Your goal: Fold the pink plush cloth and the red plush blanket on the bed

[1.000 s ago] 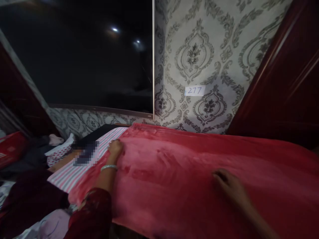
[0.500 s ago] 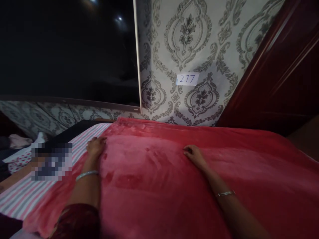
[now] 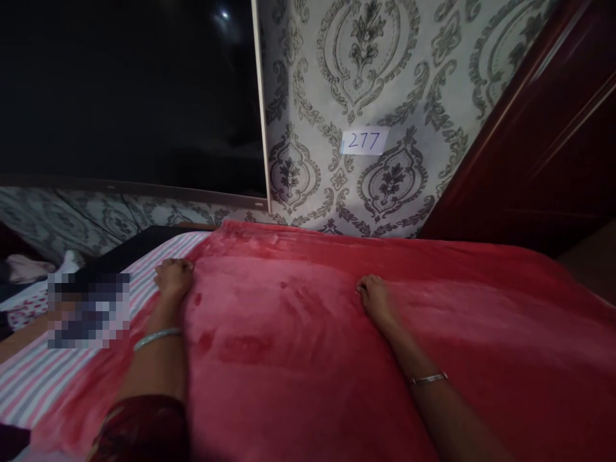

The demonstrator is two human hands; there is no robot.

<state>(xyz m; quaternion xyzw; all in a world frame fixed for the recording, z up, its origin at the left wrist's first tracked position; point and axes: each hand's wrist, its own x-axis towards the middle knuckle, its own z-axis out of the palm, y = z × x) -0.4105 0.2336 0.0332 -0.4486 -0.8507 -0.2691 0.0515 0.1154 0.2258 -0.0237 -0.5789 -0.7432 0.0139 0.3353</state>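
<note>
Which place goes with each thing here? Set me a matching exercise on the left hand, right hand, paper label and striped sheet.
Things:
1. left hand
2. right hand
3. paper label
4. striped sheet

Places:
A. on the patterned wallpaper
B. at the left edge of the red blanket
C. flat on the middle of the red blanket
D. left of the red blanket, uncovered

Pairs: 1-B, 2-C, 3-A, 4-D

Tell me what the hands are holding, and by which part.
Nothing is gripped: left hand and right hand lie flat on the fuzzy red blanket.
</note>
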